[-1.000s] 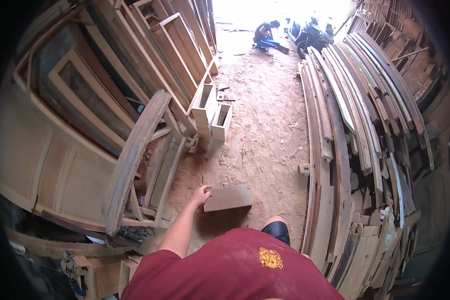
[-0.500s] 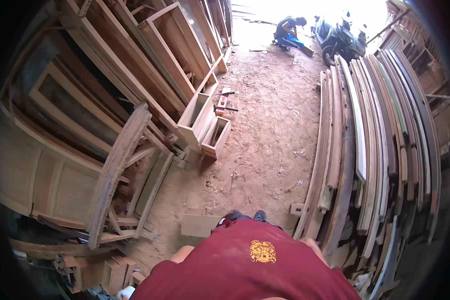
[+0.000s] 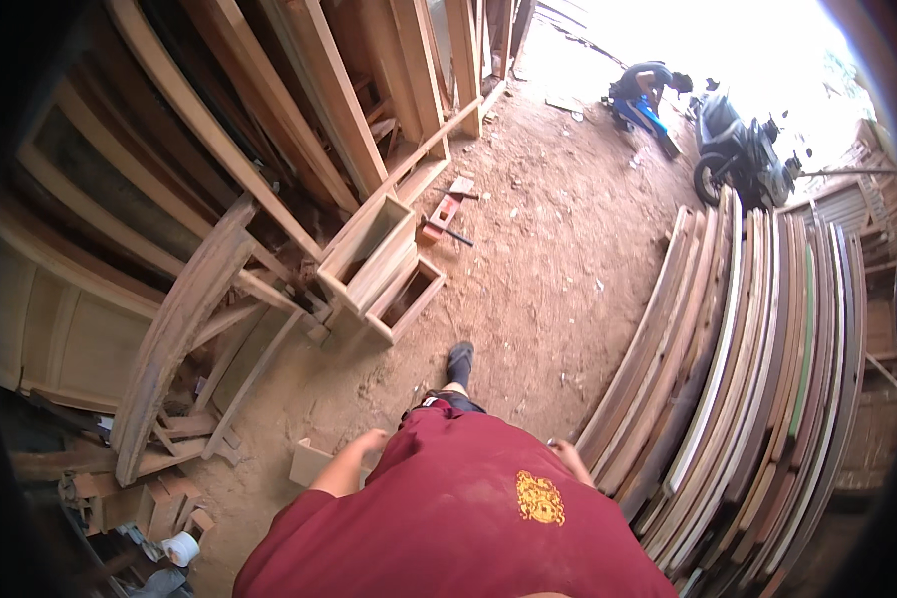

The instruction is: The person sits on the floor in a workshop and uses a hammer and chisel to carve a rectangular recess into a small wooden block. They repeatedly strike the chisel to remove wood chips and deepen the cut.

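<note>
My left hand (image 3: 372, 441) hangs beside my maroon shirt (image 3: 458, 498), above a pale board (image 3: 309, 463) on the ground. Its fingers are small and partly hidden, so their pose is unclear. On the other side, my right hand (image 3: 566, 458) shows past the shirt, next to the stacked planks (image 3: 658, 369). Its fingers look curled, with a small dark, shiny bit at their tips that I cannot make out. One dark shoe (image 3: 459, 361) is stretched forward on the dirt.
Two open wooden boxes (image 3: 409, 299) and a red tool with black handles (image 3: 445, 214) lie left of the dirt path (image 3: 538, 279). Wooden frames (image 3: 339, 100) lean at the left. Ahead, a person (image 3: 648, 95) crouches near a parked motorbike (image 3: 738, 149).
My view has turned left and moved forward; the boxes are nearer and the planks lower. One foot has stepped ahead. Both hands show more beside the shirt.
</note>
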`<action>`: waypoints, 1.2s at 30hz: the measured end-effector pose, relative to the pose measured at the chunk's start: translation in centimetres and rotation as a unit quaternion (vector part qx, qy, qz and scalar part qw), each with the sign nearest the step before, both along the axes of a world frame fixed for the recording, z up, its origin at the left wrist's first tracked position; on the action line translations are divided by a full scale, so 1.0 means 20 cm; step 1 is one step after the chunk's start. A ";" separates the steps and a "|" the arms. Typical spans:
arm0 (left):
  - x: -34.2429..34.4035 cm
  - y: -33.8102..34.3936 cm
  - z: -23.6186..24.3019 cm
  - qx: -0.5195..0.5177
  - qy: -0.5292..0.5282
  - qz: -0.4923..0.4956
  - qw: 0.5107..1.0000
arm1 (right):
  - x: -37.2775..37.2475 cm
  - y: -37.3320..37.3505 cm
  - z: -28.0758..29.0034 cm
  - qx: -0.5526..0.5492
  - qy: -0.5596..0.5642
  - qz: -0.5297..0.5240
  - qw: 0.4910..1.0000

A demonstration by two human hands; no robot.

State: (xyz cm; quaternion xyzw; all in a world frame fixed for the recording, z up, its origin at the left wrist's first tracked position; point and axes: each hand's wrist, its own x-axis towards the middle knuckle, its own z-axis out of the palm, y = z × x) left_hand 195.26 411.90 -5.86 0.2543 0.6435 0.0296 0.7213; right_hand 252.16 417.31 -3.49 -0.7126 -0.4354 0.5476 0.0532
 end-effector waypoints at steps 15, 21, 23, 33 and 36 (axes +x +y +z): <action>-0.02 2.16 0.57 0.311 0.099 0.296 0.898 | 0.37 2.25 0.34 -0.126 -0.056 0.062 0.989; 0.53 1.60 0.29 0.008 0.288 0.363 0.886 | 0.29 3.50 0.13 -0.071 -0.083 0.376 0.920; 0.89 1.48 0.26 -0.073 0.325 0.376 0.865 | 0.22 3.87 0.01 -0.058 -0.055 0.374 0.924; 2.29 2.21 0.57 -0.073 0.134 0.450 0.880 | -0.27 4.87 -0.11 -0.207 0.002 0.498 0.842; 2.15 2.36 0.65 0.020 0.165 0.373 0.913 | -0.48 4.94 -0.17 -0.136 -0.023 0.571 0.810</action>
